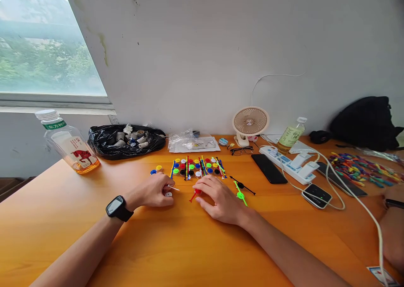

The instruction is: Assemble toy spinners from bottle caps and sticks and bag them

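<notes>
My left hand (154, 190), with a watch on its wrist, is closed on a thin white plastic stick (173, 187). A small white disc (168, 194) shows by its fingertips. My right hand (217, 198) pinches a red plastic stick (193, 197) with a round red part, low over the table; its fingers partly hide it. Just beyond both hands lie rows of coloured discs (191, 167) with coloured sticks (187, 168) between them. Loose blue and yellow discs (153, 171) sit beyond my left hand. Right of my right hand lie a green stick-and-disc piece (240, 195) and a black one (241, 185).
A bottle (80, 152) and a black plastic bag (126, 146) stand left; a small fan (251, 122) stands by the wall. A phone (269, 168), a power strip (288, 165) with cables and a heap of coloured pieces (362, 167) lie right, near another person's arm (393, 232).
</notes>
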